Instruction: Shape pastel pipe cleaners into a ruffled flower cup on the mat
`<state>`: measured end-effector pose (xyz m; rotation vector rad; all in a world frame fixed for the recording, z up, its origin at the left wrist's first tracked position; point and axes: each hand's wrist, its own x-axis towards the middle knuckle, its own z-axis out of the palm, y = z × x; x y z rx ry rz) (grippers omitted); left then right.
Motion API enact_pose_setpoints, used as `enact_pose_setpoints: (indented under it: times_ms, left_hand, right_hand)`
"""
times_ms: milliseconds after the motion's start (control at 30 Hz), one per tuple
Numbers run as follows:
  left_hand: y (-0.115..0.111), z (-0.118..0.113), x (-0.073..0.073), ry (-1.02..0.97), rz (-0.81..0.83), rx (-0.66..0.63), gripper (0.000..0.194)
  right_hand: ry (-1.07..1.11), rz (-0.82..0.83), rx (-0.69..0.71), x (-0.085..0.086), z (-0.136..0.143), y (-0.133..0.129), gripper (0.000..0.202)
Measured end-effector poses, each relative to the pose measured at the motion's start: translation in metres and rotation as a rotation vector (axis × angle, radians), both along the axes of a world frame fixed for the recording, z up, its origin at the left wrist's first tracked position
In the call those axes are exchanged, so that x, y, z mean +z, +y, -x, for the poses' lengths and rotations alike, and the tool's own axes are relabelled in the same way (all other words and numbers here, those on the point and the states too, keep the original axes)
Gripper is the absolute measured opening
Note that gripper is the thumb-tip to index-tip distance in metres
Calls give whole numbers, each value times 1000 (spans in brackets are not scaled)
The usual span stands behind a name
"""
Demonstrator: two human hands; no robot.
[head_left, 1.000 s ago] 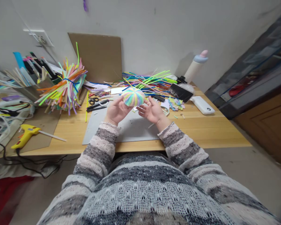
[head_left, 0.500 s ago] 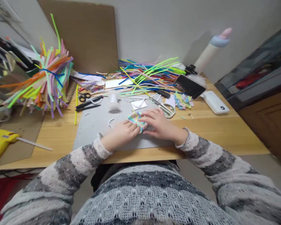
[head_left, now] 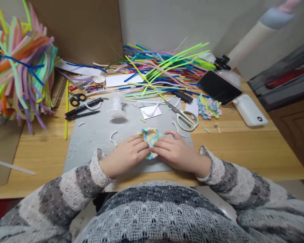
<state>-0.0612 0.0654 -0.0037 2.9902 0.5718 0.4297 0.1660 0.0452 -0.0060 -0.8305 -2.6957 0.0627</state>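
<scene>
A round, wavy-edged pastel piece (head_left: 151, 135) in yellow, pink, blue and green lies over the grey mat (head_left: 91, 135) near its front edge. On its left side my left hand (head_left: 130, 152) grips it, fingers together, the tips at its middle. From the right my right hand (head_left: 174, 150) pinches it, with the index finger raised and bent. The fingertips of both hands nearly meet on the piece, and its lower part is partly covered by them. Short white strips (head_left: 113, 137) rest on the mat beside the hands.
Scissors (head_left: 184, 119), a white spool (head_left: 117, 106) and a white card (head_left: 151, 111) are beyond the hands. Colourful pipe cleaners (head_left: 164, 72) spread along the wall. A big bundle (head_left: 22, 71) stands left, black pens (head_left: 83, 108) nearby. A phone (head_left: 220, 87), power bank (head_left: 250, 110) and pastel pieces (head_left: 209, 106) sit right.
The view has moved closer to the table. My right hand has come off the top of the pastel piece to its right side, so more of the piece shows, now facing up between both hands.
</scene>
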Motion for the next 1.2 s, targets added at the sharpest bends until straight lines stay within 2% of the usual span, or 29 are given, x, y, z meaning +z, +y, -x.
enact_pose_setpoints:
  times_ms: [133,367,500,767,900,1067,1200]
  left_hand:
    - [-8,-3,-3,-23,41,69,21]
    - [-11,-3,3,-88,-2,50,25]
    - [-10,-3,2,-100,8,56,22]
    - [-2,-11,-5,-113,40,118,20]
    - [-1,-10,-8,-138,32,123,20]
    - [3,-1,-2,-94,86,10,12]
    - [1,0,1,-44,68,-16,17]
  right_hand:
    - [49,35,-2,-7,6,-5,19]
    - [146,36,35,-12,9,-4,18]
    - [183,46,-5,-10,12,-4,18]
    - [289,172,-65,-13,16,-1,15]
    - [322,196,-35,-15,12,6,17]
    - [212,264,148,-6,-4,23,20]
    - [96,199,127,1,-1,13,15]
